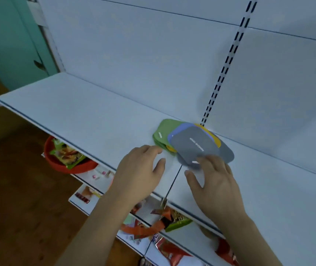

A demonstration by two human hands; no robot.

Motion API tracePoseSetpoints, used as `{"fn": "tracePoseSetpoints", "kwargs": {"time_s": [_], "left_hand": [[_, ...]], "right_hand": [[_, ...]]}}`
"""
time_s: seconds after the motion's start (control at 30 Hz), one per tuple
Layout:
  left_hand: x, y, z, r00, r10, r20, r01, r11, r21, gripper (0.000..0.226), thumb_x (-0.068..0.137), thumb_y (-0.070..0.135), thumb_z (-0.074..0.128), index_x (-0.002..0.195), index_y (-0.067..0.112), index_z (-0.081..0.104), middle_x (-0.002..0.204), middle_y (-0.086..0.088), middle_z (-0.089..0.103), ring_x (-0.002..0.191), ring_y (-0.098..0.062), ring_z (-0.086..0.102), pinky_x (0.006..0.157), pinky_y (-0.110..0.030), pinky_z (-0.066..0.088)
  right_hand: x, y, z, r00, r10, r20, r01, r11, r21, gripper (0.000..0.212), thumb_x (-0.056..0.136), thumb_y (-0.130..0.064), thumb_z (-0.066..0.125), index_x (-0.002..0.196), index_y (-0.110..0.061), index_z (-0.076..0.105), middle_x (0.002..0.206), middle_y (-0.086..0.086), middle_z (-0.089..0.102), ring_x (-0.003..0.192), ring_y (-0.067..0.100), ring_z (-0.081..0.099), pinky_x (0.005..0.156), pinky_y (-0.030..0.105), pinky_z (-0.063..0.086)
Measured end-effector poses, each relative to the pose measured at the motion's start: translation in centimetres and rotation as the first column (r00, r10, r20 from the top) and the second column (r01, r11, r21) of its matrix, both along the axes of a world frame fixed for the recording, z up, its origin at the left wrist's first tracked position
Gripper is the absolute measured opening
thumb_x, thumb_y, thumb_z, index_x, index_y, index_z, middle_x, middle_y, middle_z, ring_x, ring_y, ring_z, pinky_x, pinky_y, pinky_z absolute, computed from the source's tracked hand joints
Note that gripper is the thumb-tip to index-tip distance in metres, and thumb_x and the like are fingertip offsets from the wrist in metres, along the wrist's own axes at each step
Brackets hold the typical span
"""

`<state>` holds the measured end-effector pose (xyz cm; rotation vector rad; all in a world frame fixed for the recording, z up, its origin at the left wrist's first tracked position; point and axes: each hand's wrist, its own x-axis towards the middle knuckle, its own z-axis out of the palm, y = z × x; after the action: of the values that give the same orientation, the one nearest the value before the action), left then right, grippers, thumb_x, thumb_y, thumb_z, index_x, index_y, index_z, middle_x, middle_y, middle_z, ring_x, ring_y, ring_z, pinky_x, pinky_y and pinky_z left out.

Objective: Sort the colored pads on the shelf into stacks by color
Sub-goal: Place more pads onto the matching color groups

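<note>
A mixed pile of coloured pads lies near the back of the white shelf. A grey pad with white lettering is on top, and a second grey pad sticks out to its right. Under them show a blue pad, a yellow pad and green pads at the left. My left hand hovers just left of the pile, fingers relaxed and holding nothing. My right hand reaches the near edge of the grey pads with straight fingers; the fingertips are blurred.
The white back panel rises behind the pile, with a slotted upright above it. A seam runs between two shelf boards under my hands. Lower shelves hold a red bowl of snack packets and loose red and green packets.
</note>
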<state>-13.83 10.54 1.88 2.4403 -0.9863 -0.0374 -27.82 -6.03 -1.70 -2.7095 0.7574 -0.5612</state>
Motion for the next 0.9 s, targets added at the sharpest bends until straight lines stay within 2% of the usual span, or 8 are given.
{"fn": "tracePoseSetpoints", "kwargs": {"time_s": [0.17, 0.33, 0.5, 0.63, 0.73, 0.8, 0.83, 0.9], "left_hand": [[4.1, -4.1, -0.4, 0.996, -0.085, 0.033, 0.085, 0.996, 0.0, 0.037, 0.096, 0.041, 0.045, 0.121, 0.024, 0.068, 0.109, 0.003, 0.073, 0.101, -0.027, 0.065, 0.081, -0.041, 0.055], [7.3, -7.9, -0.6, 0.988, -0.146, 0.039, 0.144, 0.988, 0.045, 0.027, 0.099, 0.029, 0.059, 0.122, 0.022, 0.069, 0.112, 0.001, 0.073, 0.104, -0.029, 0.063, 0.085, -0.039, 0.052], [9.4, -11.0, -1.0, 0.982, -0.191, 0.008, 0.185, 0.962, 0.203, 0.029, 0.099, 0.041, 0.055, 0.106, 0.016, 0.066, 0.11, -0.006, 0.065, 0.105, -0.032, 0.063, 0.083, -0.04, 0.051], [10.4, -12.2, -1.0, 0.982, -0.182, -0.044, 0.187, 0.959, 0.211, 0.032, 0.104, 0.04, 0.048, 0.113, 0.012, 0.062, 0.119, -0.01, 0.065, 0.11, -0.035, 0.064, 0.084, -0.04, 0.049], [11.3, -12.5, -1.4, 0.978, -0.193, -0.083, 0.206, 0.957, 0.205, 0.034, 0.105, 0.041, 0.05, 0.115, 0.011, 0.061, 0.119, -0.011, 0.067, 0.11, -0.036, 0.065, 0.08, -0.039, 0.047], [11.7, -12.6, -1.4, 0.967, -0.222, -0.122, 0.242, 0.952, 0.187, 0.041, 0.1, 0.05, 0.058, 0.11, 0.01, 0.06, 0.113, -0.012, 0.069, 0.106, -0.036, 0.065, 0.074, -0.036, 0.042], [11.9, -12.7, -1.2, 0.961, -0.237, -0.143, 0.261, 0.948, 0.182, 0.047, 0.097, 0.055, 0.062, 0.108, 0.009, 0.06, 0.111, -0.012, 0.07, 0.106, -0.036, 0.065, 0.073, -0.034, 0.039], [12.0, -13.1, -1.0, 0.948, -0.263, -0.178, 0.297, 0.934, 0.2, 0.058, 0.091, 0.063, 0.065, 0.109, 0.008, 0.06, 0.11, -0.012, 0.07, 0.108, -0.035, 0.065, 0.073, -0.033, 0.038]], "right_hand": [[3.1, -2.8, -0.8, 0.98, -0.199, -0.024, 0.199, 0.979, 0.038, 0.056, 0.091, -0.054, 0.063, 0.131, -0.015, 0.059, 0.143, 0.016, 0.054, 0.123, 0.043, 0.053, 0.091, 0.052, 0.056], [4.5, -4.1, 0.4, 0.934, -0.27, -0.235, 0.295, 0.952, 0.077, 0.076, 0.083, -0.075, 0.039, 0.137, -0.023, 0.053, 0.14, 0.002, 0.055, 0.131, 0.034, 0.048, 0.101, 0.046, 0.049], [4.6, -3.8, 1.9, 0.912, -0.324, -0.252, 0.374, 0.909, 0.186, 0.07, 0.082, -0.069, 0.065, 0.138, -0.028, 0.052, 0.141, -0.005, 0.054, 0.134, 0.028, 0.044, 0.106, 0.044, 0.044], [5.2, -3.4, 3.1, 0.89, -0.386, -0.242, 0.45, 0.827, 0.338, 0.082, 0.076, -0.058, 0.08, 0.147, -0.034, 0.047, 0.129, -0.006, 0.052, 0.129, 0.023, 0.045, 0.105, 0.04, 0.043], [5.4, -2.8, 3.9, 0.886, -0.427, -0.181, 0.463, 0.798, 0.385, 0.081, 0.075, -0.044, 0.085, 0.147, -0.04, 0.046, 0.116, -0.011, 0.048, 0.114, 0.019, 0.053, 0.095, 0.035, 0.046], [5.4, -1.6, 3.8, 0.869, -0.494, -0.043, 0.467, 0.787, 0.403, 0.074, 0.079, -0.029, 0.084, 0.145, -0.037, 0.05, 0.115, -0.011, 0.049, 0.104, 0.016, 0.057, 0.086, 0.029, 0.046], [5.3, -0.8, 3.7, 0.838, -0.544, 0.035, 0.477, 0.763, 0.437, 0.072, 0.081, -0.023, 0.082, 0.144, -0.035, 0.051, 0.117, -0.01, 0.051, 0.102, 0.015, 0.059, 0.084, 0.029, 0.048], [4.8, 0.4, 3.4, 0.727, -0.673, 0.137, 0.495, 0.651, 0.575, 0.073, 0.082, -0.018, 0.082, 0.146, -0.035, 0.05, 0.121, -0.012, 0.057, 0.104, 0.015, 0.063, 0.081, 0.034, 0.055]]}}
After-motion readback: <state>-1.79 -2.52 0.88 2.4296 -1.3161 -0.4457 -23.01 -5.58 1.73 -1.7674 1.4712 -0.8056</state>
